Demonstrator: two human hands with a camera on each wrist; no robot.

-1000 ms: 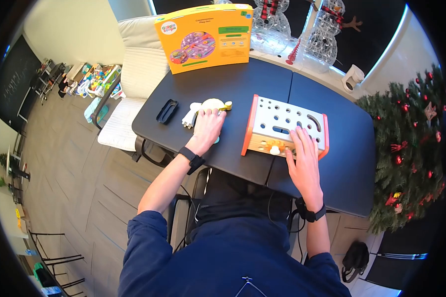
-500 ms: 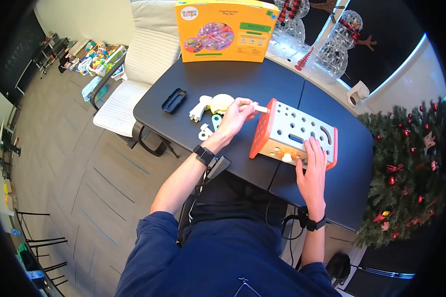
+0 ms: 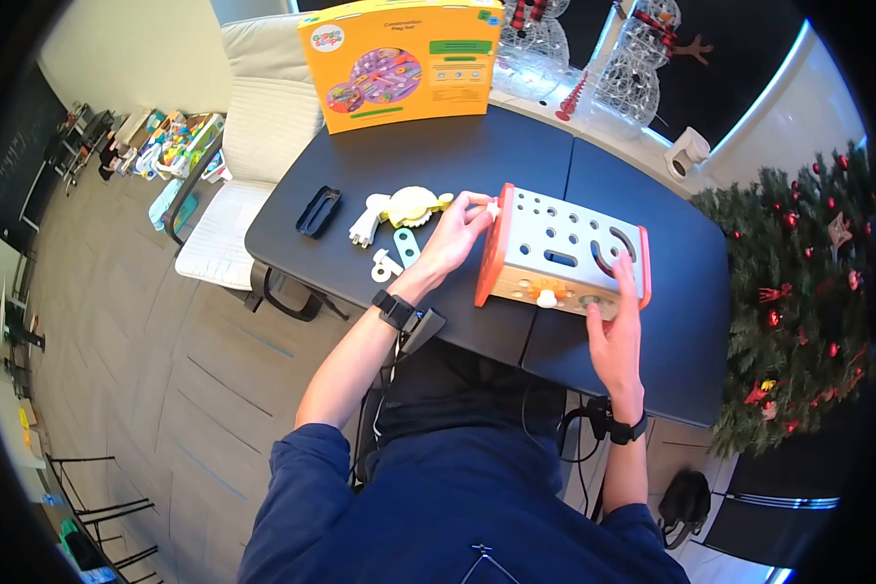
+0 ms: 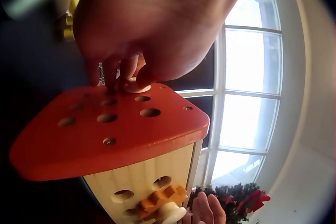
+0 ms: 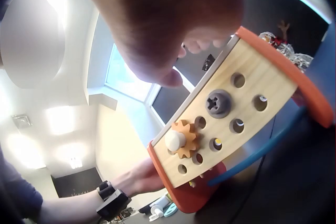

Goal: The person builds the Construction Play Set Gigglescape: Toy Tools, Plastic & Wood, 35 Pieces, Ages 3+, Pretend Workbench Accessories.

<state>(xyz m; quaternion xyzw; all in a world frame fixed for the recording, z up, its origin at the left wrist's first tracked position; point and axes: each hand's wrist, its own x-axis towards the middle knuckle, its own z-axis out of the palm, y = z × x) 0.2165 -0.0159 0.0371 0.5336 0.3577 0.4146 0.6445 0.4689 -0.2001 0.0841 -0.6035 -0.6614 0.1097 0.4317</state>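
A wooden toy toolbox (image 3: 569, 243) with a light-grey perforated top and red ends sits on the table. My left hand (image 3: 448, 238) pinches a pale round-headed peg (image 4: 137, 85) at a hole in the red end panel (image 4: 115, 134). Over the top's curved slot my right hand (image 3: 618, 336) lies with its fingers fairly straight, holding nothing, the thumb near the front edge. On the wooden front are an orange gear (image 5: 186, 139) with a white peg through it and a grey cross-slot screw (image 5: 218, 103).
Left of the toolbox lie a yellow scalloped piece (image 3: 414, 206), a whitish pronged piece (image 3: 365, 226), a teal holed strip (image 3: 406, 246) and small white parts (image 3: 384, 266). Beyond them is a black tray (image 3: 318, 212). A yellow box (image 3: 399, 68) stands at the back.
My left hand went from the loose parts to the toolbox's red end, bringing the peg to the panel. My right hand stayed at the toolbox, its fingers shifting toward the curved slot.
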